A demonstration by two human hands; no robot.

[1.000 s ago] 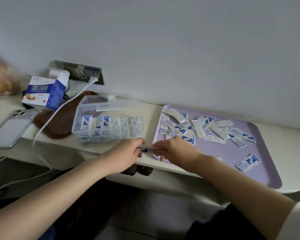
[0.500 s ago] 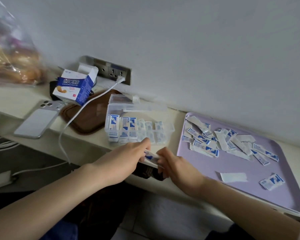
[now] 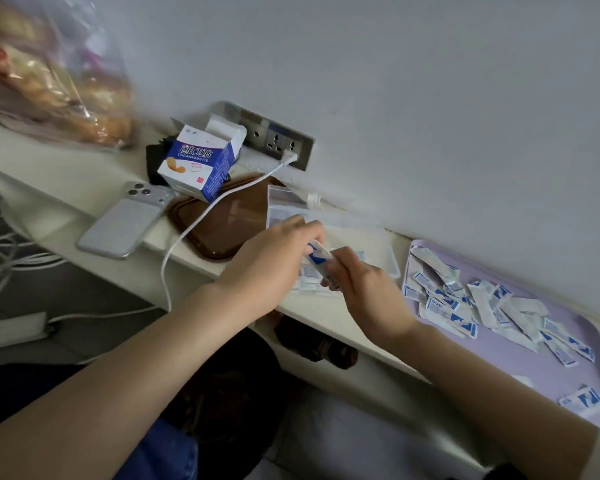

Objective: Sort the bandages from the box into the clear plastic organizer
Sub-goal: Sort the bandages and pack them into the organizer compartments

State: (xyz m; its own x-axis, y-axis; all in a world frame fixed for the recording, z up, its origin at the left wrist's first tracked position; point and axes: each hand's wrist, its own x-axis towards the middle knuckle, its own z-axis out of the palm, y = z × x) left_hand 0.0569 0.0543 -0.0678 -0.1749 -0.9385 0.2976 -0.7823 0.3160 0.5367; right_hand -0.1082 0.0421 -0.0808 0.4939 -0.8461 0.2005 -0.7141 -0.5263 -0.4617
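My left hand and my right hand both pinch one white-and-blue wrapped bandage just above the clear plastic organizer. The organizer's lid stands open at the back, and my hands hide most of its compartments. Several loose wrapped bandages lie in a heap on the lilac tray to the right. The open blue-and-white bandage box lies tilted at the back left by the wall socket.
A phone lies face down at the left beside a brown tray. A white charging cable runs from the wall socket across the brown tray and over the shelf edge. A bag of bread sits far left.
Both hands have carried the bandage from the shelf's front edge up and over the organizer. The camera has swung left, so the tray now lies further right.
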